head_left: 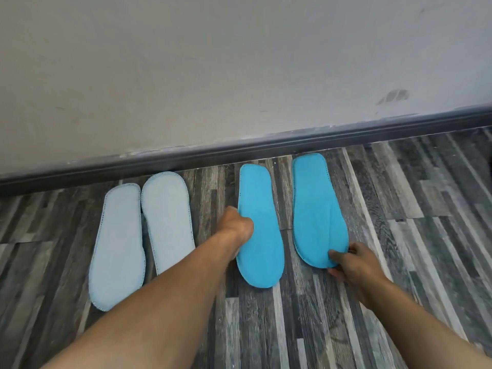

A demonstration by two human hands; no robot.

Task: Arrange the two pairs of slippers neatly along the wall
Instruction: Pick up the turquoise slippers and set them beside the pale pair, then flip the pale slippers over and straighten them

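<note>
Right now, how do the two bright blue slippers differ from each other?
The left bright blue slipper lies farther from the baseboard than the right bright blue slipper, whose far end nearly reaches it. The left hand grips the left one at its side edge; the right hand pinches the right one at its near end. Both lie flat on the floor, pointing at the wall.

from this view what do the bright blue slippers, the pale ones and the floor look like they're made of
Bright blue slippers: soft matte fabric, probably terry or felt, with a fuzzy surface. Pale slippers: thin matte cloth, with stitching along the edge. Floor: grey wood-look planks, likely laminate or vinyl.
</note>
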